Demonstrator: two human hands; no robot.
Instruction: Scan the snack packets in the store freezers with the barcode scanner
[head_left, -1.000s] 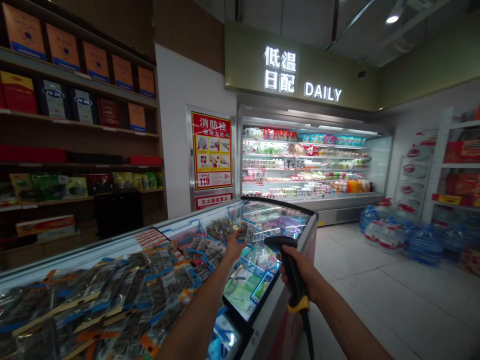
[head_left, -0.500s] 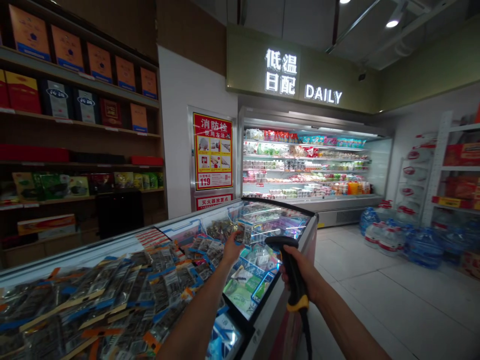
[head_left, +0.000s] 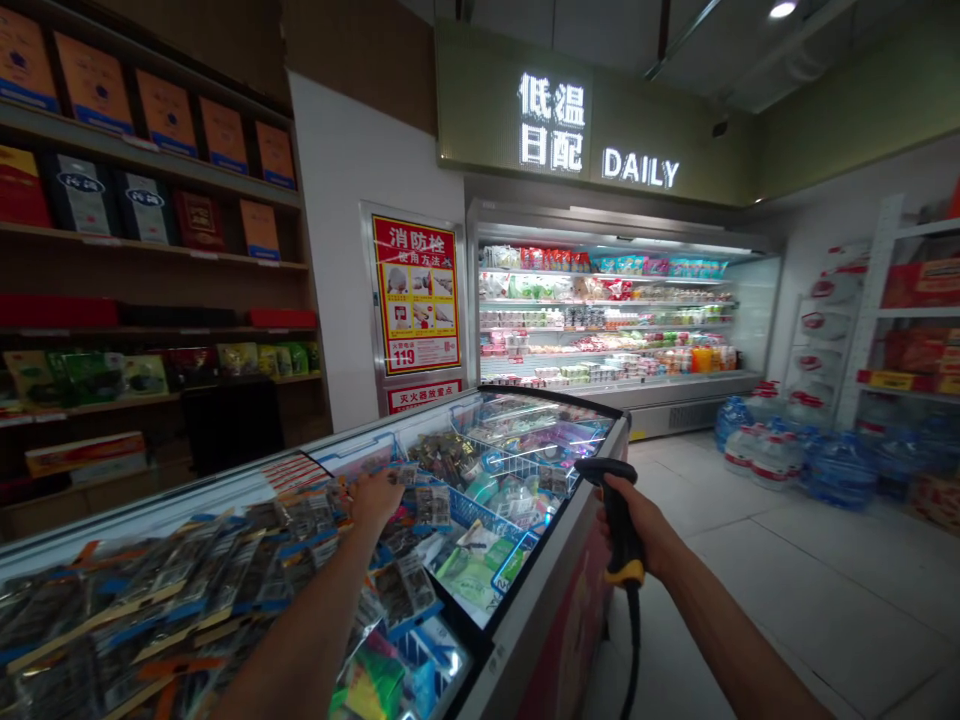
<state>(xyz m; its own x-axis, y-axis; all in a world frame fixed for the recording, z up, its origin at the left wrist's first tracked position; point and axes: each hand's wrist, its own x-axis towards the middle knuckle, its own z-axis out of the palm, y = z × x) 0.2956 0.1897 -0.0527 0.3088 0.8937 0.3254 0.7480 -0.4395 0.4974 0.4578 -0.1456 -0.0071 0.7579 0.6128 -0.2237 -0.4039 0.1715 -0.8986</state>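
My right hand (head_left: 643, 528) is wrapped round the grip of a black and yellow barcode scanner (head_left: 621, 525), whose cord hangs down. The scanner's head is beside the right rim of a chest freezer (head_left: 517, 610). My left hand (head_left: 377, 496) reaches out over the heap of flat clear packets (head_left: 217, 570) with dark contents and blue or orange edges. Its fingertips are among the packets at the far side, so I cannot make out whether they grip one. Close to that hand, several small packets (head_left: 433, 505) lie by a blue wire basket (head_left: 469, 508).
A lit refrigerated display (head_left: 611, 385) stands at the back. Blue water jugs (head_left: 844, 475) are on the floor at right. Boxed goods fill the wooden shelves (head_left: 247, 265) at left. A red fire hydrant notice (head_left: 415, 295) hangs on the wall.
My left hand has moved left and lower, from near the wire baskets to the packet heap. My right hand has shifted right with the scanner. The view has shifted slightly.
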